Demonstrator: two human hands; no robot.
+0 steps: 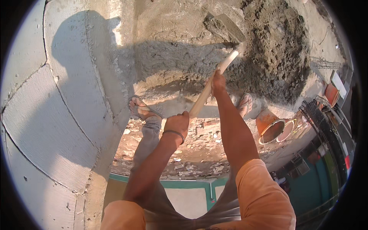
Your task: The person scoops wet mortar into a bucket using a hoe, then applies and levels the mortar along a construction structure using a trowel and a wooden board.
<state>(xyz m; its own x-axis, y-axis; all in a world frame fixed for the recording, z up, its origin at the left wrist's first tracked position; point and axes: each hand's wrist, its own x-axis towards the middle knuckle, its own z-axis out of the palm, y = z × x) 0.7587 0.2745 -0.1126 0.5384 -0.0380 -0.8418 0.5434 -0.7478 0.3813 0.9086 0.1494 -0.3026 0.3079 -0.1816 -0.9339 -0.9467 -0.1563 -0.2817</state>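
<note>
wet grey mortar, smeared and ridged, covers the upper middle, and a coarse dark grey heap of mortar rises on the right. between them lies the grey metal blade of a long hoe-like tool with a pale wooden handle, slanting down toward the person. the right hand is curled shut around the handle's middle; the left hand, a dark band at its wrist, is wrapped round its near end. along the left runs a pale grey wall of large blocks, its joints dark, a person's shadow across it. broken brick-coloured rubble litters the ground below the sandalled feet. a round orange bucket sits near the right foot.
</note>
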